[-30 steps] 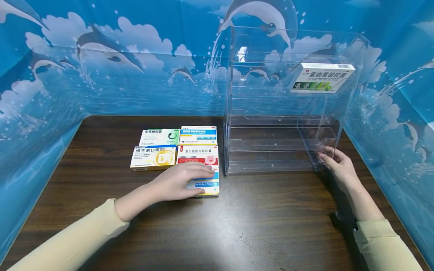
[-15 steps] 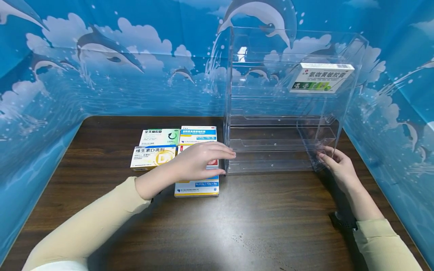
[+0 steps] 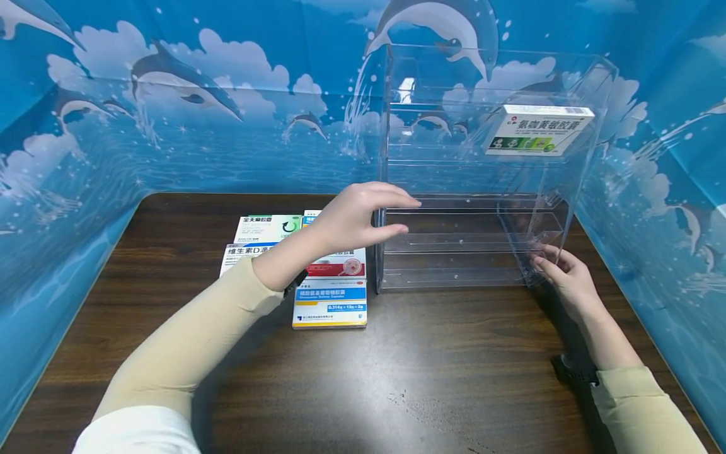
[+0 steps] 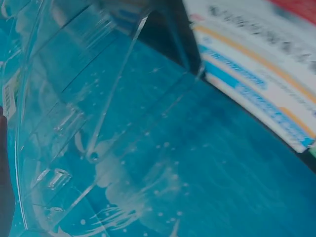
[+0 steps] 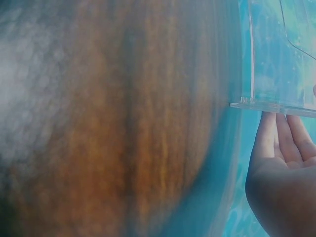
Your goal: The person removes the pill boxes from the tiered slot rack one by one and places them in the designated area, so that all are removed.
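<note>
My left hand point(image 3: 371, 214) is raised at the left side of the clear acrylic display rack point(image 3: 454, 277), its fingers and thumb apart with nothing between them. Its fingertips overlap the rack's left edge in the head view. At the rack's lower right front corner, my right hand point(image 3: 567, 277) pinches the side panel; in the right wrist view its fingers point(image 5: 291, 133) lie along the panel's outer face. A white-and-green medicine box point(image 3: 539, 131) leans on an upper tier at the right. Below my left forearm are a red-and-white medicine box point(image 3: 340, 268) and a blue-and-white medicine box point(image 3: 330, 309).
Also left of the rack lie a white-and-green medicine box point(image 3: 261, 228) and a vitamin D medicine box point(image 3: 244, 255), partly hidden by the left arm. Another blue-and-white box point(image 3: 310, 216) shows behind the hand. A blue dolphin-print cloth point(image 3: 227, 139) encloses the dark wooden table point(image 3: 425, 378).
My left hand has left the front blue-and-white box, rising up and rightward to the rack's left edge. That box stays on the table. The right hand keeps its grip on the rack.
</note>
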Demonstrator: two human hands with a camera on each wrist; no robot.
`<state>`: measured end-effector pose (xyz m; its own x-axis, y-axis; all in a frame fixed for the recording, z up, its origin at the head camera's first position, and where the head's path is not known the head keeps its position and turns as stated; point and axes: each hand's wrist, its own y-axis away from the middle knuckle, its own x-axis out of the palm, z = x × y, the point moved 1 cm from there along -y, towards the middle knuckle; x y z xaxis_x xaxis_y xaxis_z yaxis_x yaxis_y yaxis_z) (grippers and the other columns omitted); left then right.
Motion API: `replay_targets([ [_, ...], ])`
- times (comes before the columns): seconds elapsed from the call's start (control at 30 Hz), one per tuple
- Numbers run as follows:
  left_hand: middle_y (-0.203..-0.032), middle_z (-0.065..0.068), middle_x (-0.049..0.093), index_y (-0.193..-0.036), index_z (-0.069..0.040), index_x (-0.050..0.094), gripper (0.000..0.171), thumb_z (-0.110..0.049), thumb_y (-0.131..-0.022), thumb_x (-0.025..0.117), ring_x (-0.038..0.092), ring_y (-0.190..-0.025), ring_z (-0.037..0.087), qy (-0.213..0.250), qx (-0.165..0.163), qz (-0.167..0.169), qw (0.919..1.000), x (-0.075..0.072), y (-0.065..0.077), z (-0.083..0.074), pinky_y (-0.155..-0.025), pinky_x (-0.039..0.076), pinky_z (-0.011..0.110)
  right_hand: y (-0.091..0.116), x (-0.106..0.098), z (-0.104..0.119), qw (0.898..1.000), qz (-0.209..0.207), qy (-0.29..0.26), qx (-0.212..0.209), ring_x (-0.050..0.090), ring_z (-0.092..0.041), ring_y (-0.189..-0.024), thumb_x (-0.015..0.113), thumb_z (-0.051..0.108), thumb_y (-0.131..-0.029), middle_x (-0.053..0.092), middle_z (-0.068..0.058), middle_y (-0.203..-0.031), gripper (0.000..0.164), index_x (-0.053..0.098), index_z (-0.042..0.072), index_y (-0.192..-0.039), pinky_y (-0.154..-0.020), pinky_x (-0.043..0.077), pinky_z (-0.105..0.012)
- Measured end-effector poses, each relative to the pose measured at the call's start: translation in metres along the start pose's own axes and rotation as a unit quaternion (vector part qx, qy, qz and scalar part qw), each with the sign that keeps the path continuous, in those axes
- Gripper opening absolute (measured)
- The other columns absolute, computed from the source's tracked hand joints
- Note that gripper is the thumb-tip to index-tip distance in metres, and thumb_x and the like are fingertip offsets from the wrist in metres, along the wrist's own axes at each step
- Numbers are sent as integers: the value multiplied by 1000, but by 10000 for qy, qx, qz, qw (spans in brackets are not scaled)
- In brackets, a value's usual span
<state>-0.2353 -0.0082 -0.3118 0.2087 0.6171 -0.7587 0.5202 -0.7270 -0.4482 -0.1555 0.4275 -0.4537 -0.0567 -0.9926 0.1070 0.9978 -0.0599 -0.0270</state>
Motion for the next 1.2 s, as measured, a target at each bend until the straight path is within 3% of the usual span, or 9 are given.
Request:
replay_targets([
  [0.23,-134,13,75,-131,-3,75,36,-13,-97,79,66,-133,25,706,-320,-481,9958,-3,-39,-5,-118,51,33,-1,1,0,10000,-7,18,14,75,4,-100,53,-8,-106,80,12,-106,36,71,22,-116,-86,58,-9],
  [0.43,-139,12,72,-136,-3,71,38,-11,-99,76,66,-133,19,1512,-770,-604,9836,-3,-71,-6,-111,52,19,-1,0,1,9990,-98,370,210,74,7,-100,58,1,-108,78,17,-106,26,65,24,-118,-86,56,-6],
  [0.6,-139,12,72,-137,-2,70,37,-11,-101,74,67,-132,18,2040,-902,-825,9713,0,-94,-8,-108,51,14,0,0,2,9991,-84,383,173,74,7,-100,59,2,-107,78,17,-107,26,66,24,-118,-86,57,-7],
  [0.87,-138,13,72,-137,-3,70,36,-9,-101,73,70,-126,19,2487,-1203,-1170,9539,6,-126,-10,-101,56,16,1,0,2,9989,-61,418,204,73,8,-100,58,3,-108,78,18,-106,25,65,24,-118,-86,56,-6],
  [1.2,-145,5,69,-141,-8,68,45,-9,-97,79,67,-131,11,2813,-1919,-1426,9294,20,-157,-8,-100,53,9,0,-1,1,9994,-98,249,214,74,7,-99,57,-1,-108,79,17,-105,29,67,25,-116,-85,57,-7],
])
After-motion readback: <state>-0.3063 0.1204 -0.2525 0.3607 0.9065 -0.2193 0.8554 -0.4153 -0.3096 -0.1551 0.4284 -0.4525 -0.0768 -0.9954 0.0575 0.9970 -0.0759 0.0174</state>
